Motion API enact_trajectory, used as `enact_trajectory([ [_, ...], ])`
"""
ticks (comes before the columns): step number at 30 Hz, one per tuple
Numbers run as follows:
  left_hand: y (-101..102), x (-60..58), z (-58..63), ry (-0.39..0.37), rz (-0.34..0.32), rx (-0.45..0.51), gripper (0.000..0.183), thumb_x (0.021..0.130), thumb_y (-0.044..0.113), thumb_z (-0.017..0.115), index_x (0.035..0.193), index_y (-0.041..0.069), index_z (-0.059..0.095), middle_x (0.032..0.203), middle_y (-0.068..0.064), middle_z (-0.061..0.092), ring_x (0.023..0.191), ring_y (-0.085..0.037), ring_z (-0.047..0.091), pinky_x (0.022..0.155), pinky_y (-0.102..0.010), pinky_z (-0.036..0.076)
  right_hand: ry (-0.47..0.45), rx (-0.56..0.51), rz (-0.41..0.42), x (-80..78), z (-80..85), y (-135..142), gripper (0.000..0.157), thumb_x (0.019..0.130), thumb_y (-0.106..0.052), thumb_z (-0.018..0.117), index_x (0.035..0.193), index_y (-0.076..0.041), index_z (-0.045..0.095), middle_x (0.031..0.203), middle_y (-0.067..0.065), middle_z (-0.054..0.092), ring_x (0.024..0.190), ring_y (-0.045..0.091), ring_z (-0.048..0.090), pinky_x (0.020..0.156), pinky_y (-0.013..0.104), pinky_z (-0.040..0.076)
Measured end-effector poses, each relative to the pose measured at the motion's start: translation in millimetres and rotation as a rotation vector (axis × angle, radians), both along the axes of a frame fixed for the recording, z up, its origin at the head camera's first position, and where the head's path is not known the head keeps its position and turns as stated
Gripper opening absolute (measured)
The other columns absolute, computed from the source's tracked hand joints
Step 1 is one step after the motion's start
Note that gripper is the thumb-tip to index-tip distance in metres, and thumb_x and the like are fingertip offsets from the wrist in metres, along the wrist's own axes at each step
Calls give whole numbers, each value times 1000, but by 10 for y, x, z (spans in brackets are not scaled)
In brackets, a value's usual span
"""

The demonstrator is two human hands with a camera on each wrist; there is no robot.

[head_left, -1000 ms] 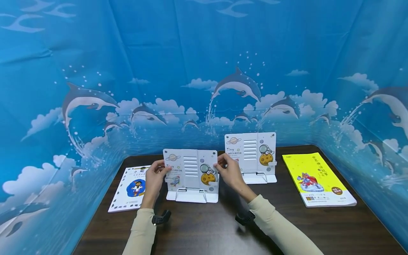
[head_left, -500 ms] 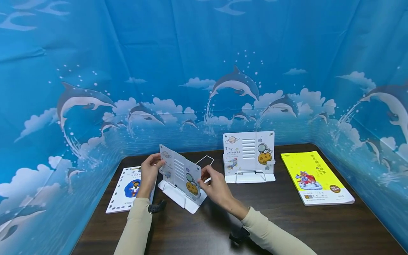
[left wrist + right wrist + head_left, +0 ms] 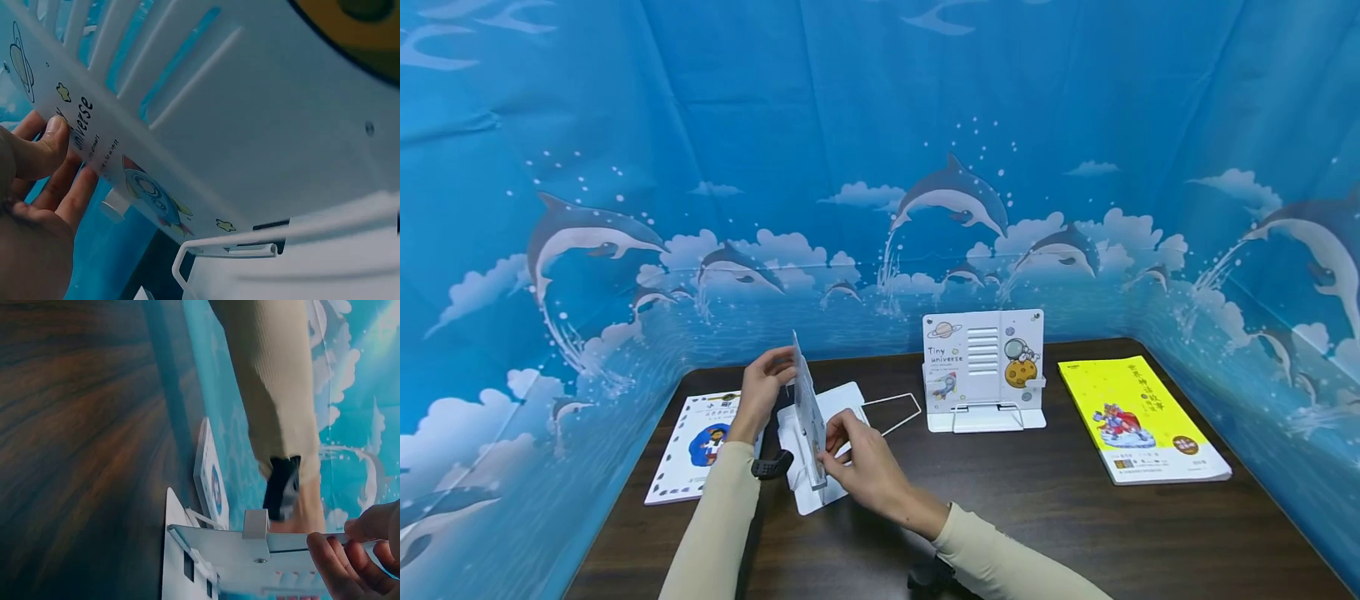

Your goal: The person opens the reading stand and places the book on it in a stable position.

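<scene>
A white metal book stand, printed with "Tiny universe" and space cartoons, is turned almost edge-on in the head view. Its base plate and a wire loop show to the right of the panel. My left hand pinches the panel's far side edge; in the left wrist view the thumb lies on the printed front. My right hand grips the opposite side edge nearer to me. The right wrist view shows its fingers on that edge, beside a small white page clip.
A matching book stand stands upright at the back centre-right of the dark wooden table. A yellow book lies at the right. Left of my left hand lies a white book. A dolphin-print curtain surrounds the table.
The held book stand has swung from facing me to nearly edge-on, its right side coming toward me. My right hand has moved left and nearer with it; the left stays at its edge.
</scene>
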State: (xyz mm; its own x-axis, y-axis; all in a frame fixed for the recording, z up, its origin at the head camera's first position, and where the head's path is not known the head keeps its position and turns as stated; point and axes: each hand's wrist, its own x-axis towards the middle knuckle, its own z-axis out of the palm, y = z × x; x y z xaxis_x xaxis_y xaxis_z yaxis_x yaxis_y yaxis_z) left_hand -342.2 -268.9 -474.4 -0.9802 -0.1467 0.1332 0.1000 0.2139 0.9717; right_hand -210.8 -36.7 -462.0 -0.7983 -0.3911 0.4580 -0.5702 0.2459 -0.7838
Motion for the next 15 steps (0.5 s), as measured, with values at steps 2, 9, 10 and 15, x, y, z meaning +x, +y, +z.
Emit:
enact_trajectory([
  [2, 23, -33, 9, 6, -38, 5, 43, 103, -8, 60, 145, 1, 61, 144, -23, 62, 111, -3, 65, 93, -17, 55, -1, 6, 12, 9, 1, -58, 29, 91, 3, 78, 109, -7, 57, 97, 9, 69, 86, 12, 71, 70, 20, 61],
  [9, 97, -94, 34, 16, -105, -19, 41, 107, -5, 55, 146, 3, 60, 143, -26, 64, 132, -34, 64, 113, -48, 51, 11, 47, 38, -18, 11, -226, 30, 93, -1, 79, 111, -8, 55, 100, 6, 67, 87, 4, 66, 70, 8, 55],
  [10, 101, -91, 39, 13, -109, -20, 41, 107, -5, 55, 147, 3, 60, 144, -26, 63, 135, -36, 63, 115, -50, 50, 7, 47, 40, -17, 16, -240, 31, 93, -1, 79, 111, -8, 55, 99, 6, 67, 87, 4, 65, 70, 8, 55],
  [15, 94, -67, 56, -6, -106, -30, 41, 108, 1, 57, 148, 5, 59, 147, -24, 63, 140, -36, 60, 118, -46, 48, 5, 39, 30, -21, 22, -273, 32, 92, 0, 79, 109, -10, 55, 97, 6, 67, 87, 4, 65, 70, 8, 55],
])
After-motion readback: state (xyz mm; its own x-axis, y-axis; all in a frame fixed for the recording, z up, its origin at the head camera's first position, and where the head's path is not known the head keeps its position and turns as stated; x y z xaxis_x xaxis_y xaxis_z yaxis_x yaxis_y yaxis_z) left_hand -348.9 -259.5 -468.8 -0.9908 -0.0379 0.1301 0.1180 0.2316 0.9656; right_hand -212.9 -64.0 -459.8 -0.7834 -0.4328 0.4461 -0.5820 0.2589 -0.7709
